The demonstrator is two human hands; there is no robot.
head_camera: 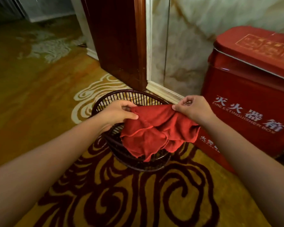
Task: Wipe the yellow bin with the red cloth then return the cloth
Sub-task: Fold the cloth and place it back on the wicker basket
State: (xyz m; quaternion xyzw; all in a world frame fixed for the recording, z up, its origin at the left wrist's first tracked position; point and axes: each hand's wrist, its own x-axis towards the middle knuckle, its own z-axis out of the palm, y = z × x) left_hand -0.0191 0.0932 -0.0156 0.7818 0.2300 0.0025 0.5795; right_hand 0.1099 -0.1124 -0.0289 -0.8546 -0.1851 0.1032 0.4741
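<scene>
Overhead, two bare hands pinch one crumpled red cloth (pixel 156 130) by its top edge: the left hand (pixel 117 113) at its ten o'clock corner, the right hand (pixel 193 109) at two o'clock. It hangs over one dark slatted round basket (pixel 134 95) on swirl-patterned carpet (pixel 138 194). One red fire extinguisher box (pixel 246 99) stands at three o'clock.

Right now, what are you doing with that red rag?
A person holds a red cloth spread between both hands: the left hand pinches one top corner, the right hand the other. The cloth hangs over a dark slatted basket standing on the patterned carpet. A red fire extinguisher box stands to the right, by the wall. No yellow bin is in view, so wiping isn't happening at this moment.
</scene>
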